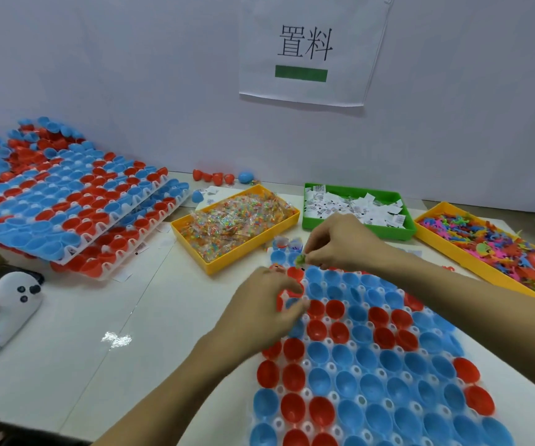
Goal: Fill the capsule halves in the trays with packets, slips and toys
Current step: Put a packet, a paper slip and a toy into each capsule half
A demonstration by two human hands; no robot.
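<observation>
In the head view, the near tray (378,378) of red and blue capsule halves lies on the white table (99,349), and both hands work at its far-left corner. The right hand (343,243) hovers over the tray's far edge, palm down, fingertips pinched on a small green toy (300,259) just above the blue halves there. The left hand (263,304) reaches in from the tray's left side, fingers curled down onto the edge halves; whether it holds anything cannot be told.

Beyond the tray stand three shallow plastic bins: a yellow bin of crinkly clear packets (237,220) with coloured bits, a green bin of white paper slips (353,206), and to the right a yellow bin of bright rubbery toys (491,249). Far left of the tray, stacked trays (66,201) of glossy, rounded halves lean on each other.
</observation>
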